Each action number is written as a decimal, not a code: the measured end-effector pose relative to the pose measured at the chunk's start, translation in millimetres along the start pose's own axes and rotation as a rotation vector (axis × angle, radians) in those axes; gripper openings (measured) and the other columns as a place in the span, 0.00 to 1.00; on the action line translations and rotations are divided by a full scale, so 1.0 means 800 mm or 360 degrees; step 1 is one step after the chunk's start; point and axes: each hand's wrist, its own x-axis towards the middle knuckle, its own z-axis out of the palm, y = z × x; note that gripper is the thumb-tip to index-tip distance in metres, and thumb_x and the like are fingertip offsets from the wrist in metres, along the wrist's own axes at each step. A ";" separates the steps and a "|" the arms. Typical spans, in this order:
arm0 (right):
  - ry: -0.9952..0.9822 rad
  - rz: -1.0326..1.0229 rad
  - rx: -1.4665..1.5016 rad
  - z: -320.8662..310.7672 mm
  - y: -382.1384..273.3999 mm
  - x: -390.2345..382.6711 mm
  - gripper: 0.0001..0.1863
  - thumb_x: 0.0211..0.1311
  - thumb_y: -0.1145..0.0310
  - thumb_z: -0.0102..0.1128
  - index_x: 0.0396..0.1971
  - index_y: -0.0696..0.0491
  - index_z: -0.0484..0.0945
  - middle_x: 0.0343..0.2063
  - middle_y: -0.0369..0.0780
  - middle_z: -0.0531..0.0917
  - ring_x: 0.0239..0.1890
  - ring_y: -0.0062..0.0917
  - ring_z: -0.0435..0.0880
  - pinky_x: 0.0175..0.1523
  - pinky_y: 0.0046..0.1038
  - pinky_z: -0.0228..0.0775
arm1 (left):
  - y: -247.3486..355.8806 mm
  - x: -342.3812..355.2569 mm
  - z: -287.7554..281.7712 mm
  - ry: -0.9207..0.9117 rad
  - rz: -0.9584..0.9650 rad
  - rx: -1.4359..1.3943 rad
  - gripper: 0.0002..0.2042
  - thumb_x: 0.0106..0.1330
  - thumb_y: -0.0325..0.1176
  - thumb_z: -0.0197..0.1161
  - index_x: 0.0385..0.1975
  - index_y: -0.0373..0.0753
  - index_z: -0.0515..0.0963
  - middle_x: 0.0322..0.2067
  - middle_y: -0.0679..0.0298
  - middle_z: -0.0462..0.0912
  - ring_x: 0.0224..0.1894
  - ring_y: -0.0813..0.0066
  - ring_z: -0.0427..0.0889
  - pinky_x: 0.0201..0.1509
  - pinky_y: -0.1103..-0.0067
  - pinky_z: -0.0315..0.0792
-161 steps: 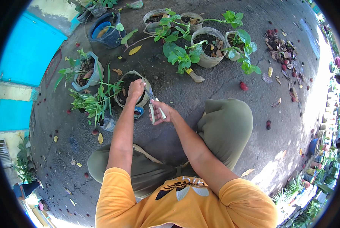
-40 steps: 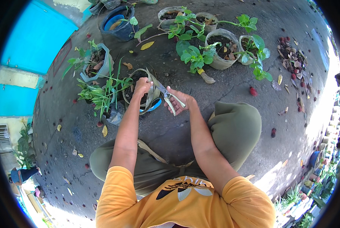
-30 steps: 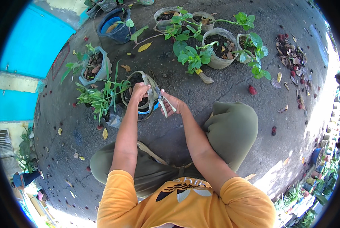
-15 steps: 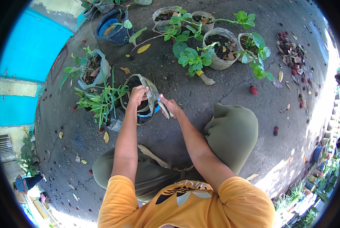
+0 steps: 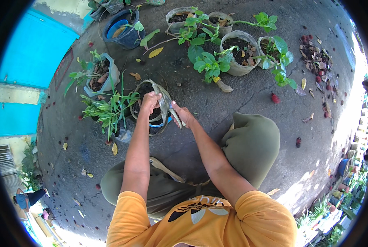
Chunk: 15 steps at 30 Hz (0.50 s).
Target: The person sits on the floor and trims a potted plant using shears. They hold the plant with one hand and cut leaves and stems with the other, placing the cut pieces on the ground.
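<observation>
My left hand [image 5: 150, 103] grips the rim strip of a pale plastic grow bag [image 5: 165, 108], which holds dark soil and has a light-blue band low on it. My right hand [image 5: 181, 114] holds pale-handled shears [image 5: 176, 119] at the bag's right side; their blades meet the strip and are partly hidden by it. Close on the left, a leafy plant [image 5: 107, 113] with long narrow leaves leans against the bag.
Several potted plants [image 5: 237, 55] stand ahead. Behind at left are a dark blue bucket [image 5: 124, 41] and a light-blue planter [image 5: 101, 84]. A leaf-and-fruit pile [image 5: 317, 59] lies right. Turquoise doors [image 5: 15, 115] edge the left; a person [image 5: 25, 199] is at lower left.
Compared with earlier, the cut or torn rim strip stands further out from the bag. Since a second ago the shears' handles have drawn closer together and my right hand has shifted slightly.
</observation>
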 end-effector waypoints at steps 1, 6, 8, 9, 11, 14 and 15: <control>0.0016 -0.0010 0.0006 0.001 0.001 0.000 0.40 0.53 0.29 0.46 0.20 0.58 0.75 0.12 0.39 0.73 0.12 0.24 0.73 0.16 0.26 0.66 | 0.000 0.001 0.000 0.0003 0.0004 0.0008 0.03 0.64 0.34 0.58 0.32 0.43 0.75 0.25 0.72 0.76 0.27 0.80 0.75 0.35 0.79 0.71; 0.0044 -0.0004 0.0090 0.007 -0.001 0.004 0.40 0.52 0.29 0.47 0.19 0.58 0.75 0.12 0.39 0.73 0.11 0.24 0.73 0.15 0.27 0.65 | -0.001 0.003 -0.006 -0.0037 -0.0024 -0.0060 0.05 0.64 0.31 0.57 0.36 0.40 0.76 0.28 0.69 0.78 0.28 0.77 0.78 0.35 0.77 0.74; 0.0025 -0.0021 0.0071 0.007 -0.008 0.009 0.40 0.52 0.28 0.46 0.19 0.58 0.75 0.12 0.39 0.73 0.11 0.24 0.73 0.15 0.27 0.65 | -0.003 0.004 -0.008 -0.0057 -0.0026 -0.0109 0.06 0.63 0.30 0.57 0.38 0.39 0.76 0.29 0.68 0.78 0.28 0.76 0.78 0.35 0.77 0.76; -0.0017 -0.0019 0.0082 0.008 -0.009 0.010 0.40 0.52 0.28 0.46 0.19 0.58 0.75 0.12 0.39 0.73 0.11 0.24 0.73 0.15 0.27 0.65 | -0.004 0.004 -0.009 -0.0061 -0.0024 -0.0124 0.06 0.63 0.30 0.57 0.38 0.39 0.76 0.29 0.69 0.78 0.28 0.76 0.78 0.35 0.77 0.75; -0.0020 0.0010 0.0074 0.007 -0.013 0.012 0.40 0.52 0.28 0.46 0.19 0.58 0.75 0.12 0.40 0.74 0.11 0.24 0.73 0.15 0.27 0.65 | -0.006 0.005 -0.011 -0.0079 -0.0017 -0.0165 0.06 0.63 0.30 0.57 0.37 0.40 0.76 0.29 0.69 0.78 0.29 0.77 0.78 0.35 0.77 0.75; 0.0054 0.0001 -0.0034 0.006 -0.016 0.010 0.40 0.52 0.29 0.46 0.19 0.58 0.75 0.12 0.40 0.74 0.11 0.25 0.73 0.14 0.27 0.64 | -0.007 0.007 -0.011 -0.0111 -0.0014 -0.0223 0.05 0.63 0.31 0.58 0.37 0.41 0.75 0.28 0.70 0.78 0.29 0.78 0.78 0.34 0.78 0.75; 0.0036 -0.0024 -0.0043 0.006 -0.017 0.009 0.40 0.53 0.28 0.46 0.19 0.58 0.75 0.12 0.39 0.73 0.11 0.25 0.73 0.15 0.27 0.64 | -0.008 0.008 -0.011 -0.0117 -0.0016 -0.0224 0.05 0.63 0.31 0.58 0.36 0.41 0.75 0.28 0.70 0.78 0.29 0.78 0.78 0.34 0.78 0.74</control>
